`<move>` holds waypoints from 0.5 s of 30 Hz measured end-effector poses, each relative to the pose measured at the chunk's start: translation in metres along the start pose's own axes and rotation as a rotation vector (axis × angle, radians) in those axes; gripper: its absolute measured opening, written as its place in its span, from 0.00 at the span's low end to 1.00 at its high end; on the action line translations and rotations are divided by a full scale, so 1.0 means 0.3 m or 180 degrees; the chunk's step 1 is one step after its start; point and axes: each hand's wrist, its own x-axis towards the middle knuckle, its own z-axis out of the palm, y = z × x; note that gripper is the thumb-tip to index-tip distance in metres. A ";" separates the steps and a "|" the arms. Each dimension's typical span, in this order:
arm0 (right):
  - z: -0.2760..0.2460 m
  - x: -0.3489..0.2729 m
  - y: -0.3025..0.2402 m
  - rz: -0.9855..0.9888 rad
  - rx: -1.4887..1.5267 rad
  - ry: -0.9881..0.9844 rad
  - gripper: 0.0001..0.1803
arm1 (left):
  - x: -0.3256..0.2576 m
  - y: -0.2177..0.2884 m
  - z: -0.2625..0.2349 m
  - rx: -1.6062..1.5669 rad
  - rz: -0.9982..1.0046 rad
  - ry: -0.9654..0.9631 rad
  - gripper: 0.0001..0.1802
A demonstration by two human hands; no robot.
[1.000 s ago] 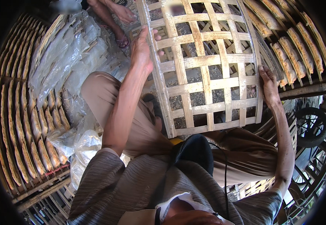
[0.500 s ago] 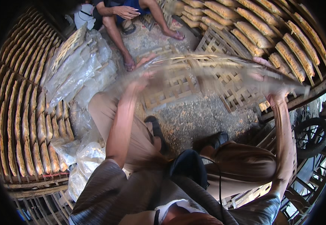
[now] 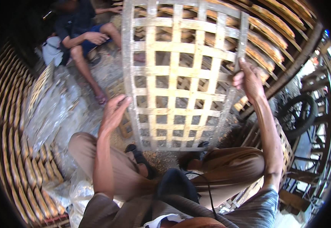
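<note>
A woven bamboo lattice tray [image 3: 175, 71] with a flat wooden frame stands raised in front of me, its broad face toward me. On its left edge my left hand [image 3: 113, 112] is closed, thumb against the frame. My right hand [image 3: 250, 80] grips the right edge of the same tray, a little higher up, with the thumb on the frame. Through the gaps in the weave I see floor and more lattice trays. The tray's lower end is between my knees, near my feet.
Racks of long orange-brown slabs stand at left [image 3: 19, 152] and upper right [image 3: 266, 34]. Crumpled clear plastic sheets [image 3: 55, 110] are heaped at left. A seated person [image 3: 83, 41] is at the upper left. A black wheel [image 3: 300, 116] stands at right.
The tray has turned from nearly edge-on and blurred to facing me broadly. Both hands still hold its sides, now closer in. My view has shifted to the right.
</note>
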 end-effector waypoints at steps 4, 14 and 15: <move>-0.004 -0.015 0.018 0.0161 0.0369 -0.0157 0.23 | -0.006 0.035 0.105 -0.2151 -0.0059 0.0164 0.21; 0.042 -0.060 -0.053 -0.1765 -0.2032 0.0809 0.26 | -0.050 0.110 0.108 -0.2170 0.0289 0.0955 0.23; 0.052 -0.063 -0.051 -0.2128 -0.2206 0.0885 0.26 | -0.052 0.115 0.107 -0.2166 0.0291 0.0987 0.23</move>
